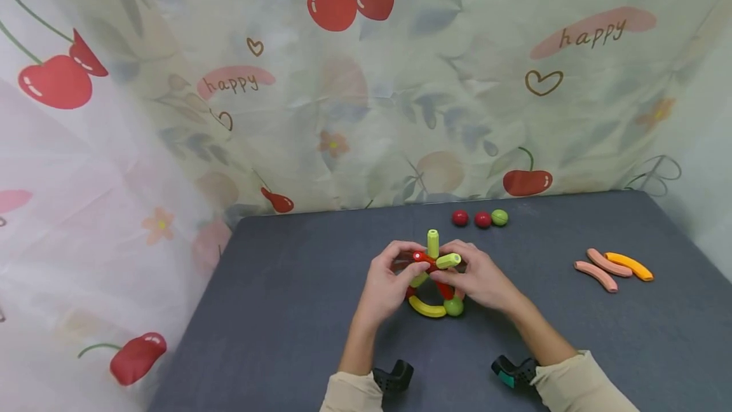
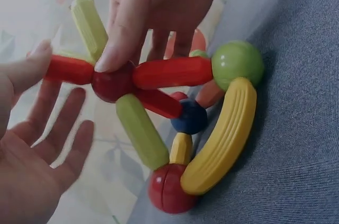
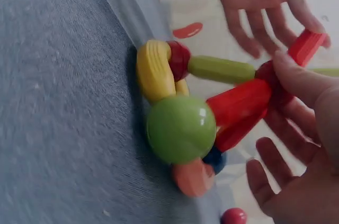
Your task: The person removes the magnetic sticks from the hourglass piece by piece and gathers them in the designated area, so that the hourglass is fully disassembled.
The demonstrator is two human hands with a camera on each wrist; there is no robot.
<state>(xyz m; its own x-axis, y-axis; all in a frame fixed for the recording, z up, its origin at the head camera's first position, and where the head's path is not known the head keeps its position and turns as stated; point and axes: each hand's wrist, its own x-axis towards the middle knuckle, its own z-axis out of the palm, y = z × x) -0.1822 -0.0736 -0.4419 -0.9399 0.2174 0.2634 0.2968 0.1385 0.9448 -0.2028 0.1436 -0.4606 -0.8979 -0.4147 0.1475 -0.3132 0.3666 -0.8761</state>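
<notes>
Pinching red faceted stick (image 2: 71,70) by left end between left fingers (image 2: 45,99); pointing lengthwise right into glossy dark-red ball (image 2: 113,83), clamped by nearer right fingers (image 3: 297,127).

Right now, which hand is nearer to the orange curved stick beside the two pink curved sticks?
Right. The right hand is at the right of the multicoloured stick-and-ball structure, left of the orange curved stick; the left hand is farther left, across the structure.
</notes>
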